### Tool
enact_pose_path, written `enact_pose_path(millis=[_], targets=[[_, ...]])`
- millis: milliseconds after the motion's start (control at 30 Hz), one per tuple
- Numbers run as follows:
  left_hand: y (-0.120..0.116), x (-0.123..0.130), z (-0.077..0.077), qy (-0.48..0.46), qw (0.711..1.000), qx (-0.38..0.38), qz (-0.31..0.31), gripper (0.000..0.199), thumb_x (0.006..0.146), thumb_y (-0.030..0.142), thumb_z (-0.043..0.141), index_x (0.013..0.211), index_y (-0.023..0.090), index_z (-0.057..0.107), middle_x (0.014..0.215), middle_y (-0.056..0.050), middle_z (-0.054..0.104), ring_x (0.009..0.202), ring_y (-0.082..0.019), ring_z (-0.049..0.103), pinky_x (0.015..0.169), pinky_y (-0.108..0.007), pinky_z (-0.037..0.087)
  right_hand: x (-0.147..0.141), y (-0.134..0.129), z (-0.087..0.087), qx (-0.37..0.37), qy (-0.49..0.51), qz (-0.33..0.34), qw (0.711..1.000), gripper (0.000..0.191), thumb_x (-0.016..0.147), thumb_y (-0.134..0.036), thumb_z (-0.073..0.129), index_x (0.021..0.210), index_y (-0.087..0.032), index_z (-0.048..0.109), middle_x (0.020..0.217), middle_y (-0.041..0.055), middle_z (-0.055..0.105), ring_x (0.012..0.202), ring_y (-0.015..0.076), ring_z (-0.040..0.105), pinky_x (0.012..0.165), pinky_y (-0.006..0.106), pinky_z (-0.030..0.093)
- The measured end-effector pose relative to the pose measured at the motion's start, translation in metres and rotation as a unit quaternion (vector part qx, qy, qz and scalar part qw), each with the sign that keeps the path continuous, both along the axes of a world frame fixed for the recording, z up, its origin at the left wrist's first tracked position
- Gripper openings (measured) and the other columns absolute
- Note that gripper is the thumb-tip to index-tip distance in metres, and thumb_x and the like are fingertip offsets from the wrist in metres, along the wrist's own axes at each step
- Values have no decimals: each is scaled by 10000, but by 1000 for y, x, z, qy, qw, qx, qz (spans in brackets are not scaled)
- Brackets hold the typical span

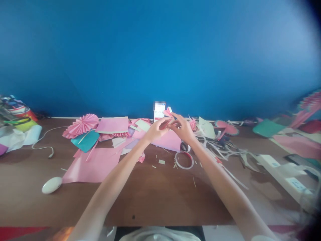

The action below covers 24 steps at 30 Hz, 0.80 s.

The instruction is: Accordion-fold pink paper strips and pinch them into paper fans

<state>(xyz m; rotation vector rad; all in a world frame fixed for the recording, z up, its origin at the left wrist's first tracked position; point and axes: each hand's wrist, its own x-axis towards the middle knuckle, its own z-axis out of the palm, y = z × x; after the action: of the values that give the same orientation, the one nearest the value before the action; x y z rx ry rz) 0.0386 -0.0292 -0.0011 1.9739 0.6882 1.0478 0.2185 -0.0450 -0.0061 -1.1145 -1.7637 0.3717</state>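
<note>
Both of my hands are raised together over the back middle of the brown desk. My left hand (158, 128) is closed on a small pink folded paper piece (167, 112). My right hand (182, 128) pinches the same piece from the other side, its fingertips meeting those of the left. The piece's upper end sticks up above the fingers; the rest is hidden between them. Right behind the hands a phone (159, 109) stands upright against the blue wall. Under them lies a pink paper sheet (170, 142).
Pink paper fans (85, 124), a teal sheet (86, 140) and a large pink sheet (92, 165) lie left. A tape roll (184, 160) sits centre-right. A white mouse (51, 185) is front left; a power strip (283, 177) and cables are right.
</note>
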Motion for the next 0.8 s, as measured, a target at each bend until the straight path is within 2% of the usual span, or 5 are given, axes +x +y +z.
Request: enact_pose_path(millis=[233, 400, 533, 667, 800], targets=[[3, -5, 2, -4, 999, -49, 22, 346, 951, 414, 469, 1203, 248, 637, 1208, -62, 658, 1179, -244, 574, 980, -351, 456, 0, -1, -1, -2, 10, 14, 1000, 463, 860, -390, 612, 1302, -261, 560, 1116, 69, 672, 864, 209, 669, 732, 340, 534], [18, -7, -6, -26, 998, -48, 2, 310, 924, 387, 536, 1144, 208, 661, 1191, -90, 666, 1121, -239, 605, 957, -362, 460, -4, -3, -2, -1, 21, -5, 1000, 336, 851, -400, 625, 1156, -259, 620, 1091, 51, 683, 872, 209, 664, 784, 352, 530], [18, -6, -6, -27, 999, -31, 1, 349, 923, 412, 539, 1174, 194, 647, 1214, -106, 657, 1131, -244, 600, 984, -375, 444, -6, -7, -1, 5, 25, -6, 1000, 290, 868, -367, 600, 1133, -258, 647, 1077, 47, 694, 861, 203, 668, 791, 349, 533], [10, -5, -3, 0, 999, -34, -1, 412, 930, 453, 521, 1286, 255, 584, 1340, -89, 587, 1229, -255, 545, 1028, -379, 421, -6, -9, 1, 11, 48, -27, 998, 331, 890, -373, 562, 1187, -254, 649, 1071, 61, 704, 883, 217, 679, 790, 356, 546], [4, -3, -5, 36, 998, -29, -32, 499, 910, 430, 561, 1387, 303, 490, 1298, -86, 612, 1145, -256, 594, 928, -350, 484, -4, -8, 1, 31, 45, -64, 996, 368, 892, -393, 558, 1216, -244, 650, 1096, 79, 704, 883, 226, 679, 795, 366, 546]])
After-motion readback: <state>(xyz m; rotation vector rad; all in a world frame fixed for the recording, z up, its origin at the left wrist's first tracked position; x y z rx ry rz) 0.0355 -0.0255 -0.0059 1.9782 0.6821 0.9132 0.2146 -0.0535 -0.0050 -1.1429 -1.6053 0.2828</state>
